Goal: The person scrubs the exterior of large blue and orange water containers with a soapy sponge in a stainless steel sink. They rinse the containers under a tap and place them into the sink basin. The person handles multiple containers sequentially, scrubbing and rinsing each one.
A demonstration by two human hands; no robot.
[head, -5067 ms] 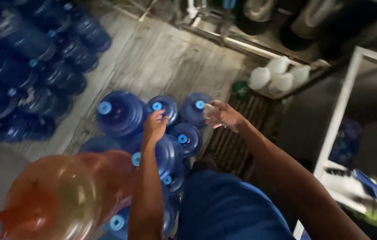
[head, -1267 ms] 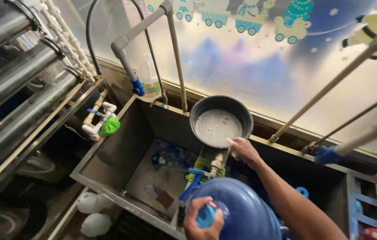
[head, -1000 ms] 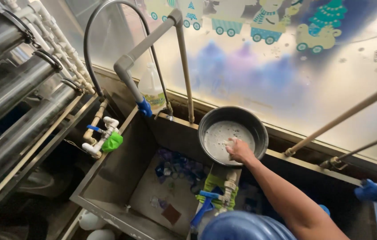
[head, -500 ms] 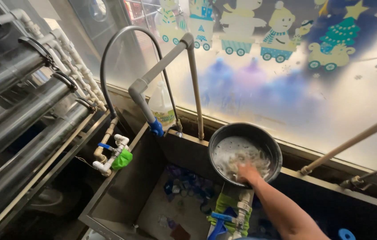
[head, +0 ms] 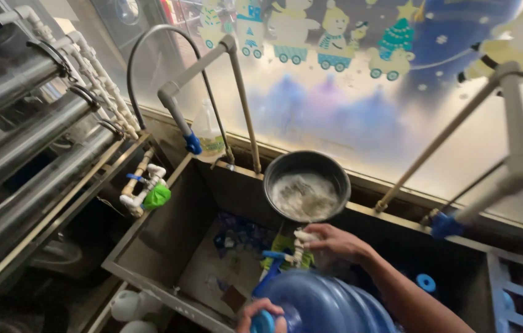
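Water-refilling station: filter cylinders (head: 20, 142), jug (head: 329, 308)

blue jug (head: 329, 308): body cut off by near edge; left hand (head: 261, 313): only fingers show; right hand (head: 335, 242): its pale load blurred

free: sink (head: 169, 246) left half | blocked: bottle (head: 329, 308) front, pan (head: 306, 185) rear rim, pipes (head: 240, 98) overhead

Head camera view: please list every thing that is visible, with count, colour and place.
Water jug: one, blue, bottom centre.
Jug cap: one, light blue, under left hand.
Bowl: one, dark metal, foamy inside, on sink ledge.
Sink: one, grey metal, centre left.
Pipe spout: one, grey with blue tip, above sink.
Foamy wad: one, white, in right hand.
Left hand: on jug cap.
Right hand: below bowl.
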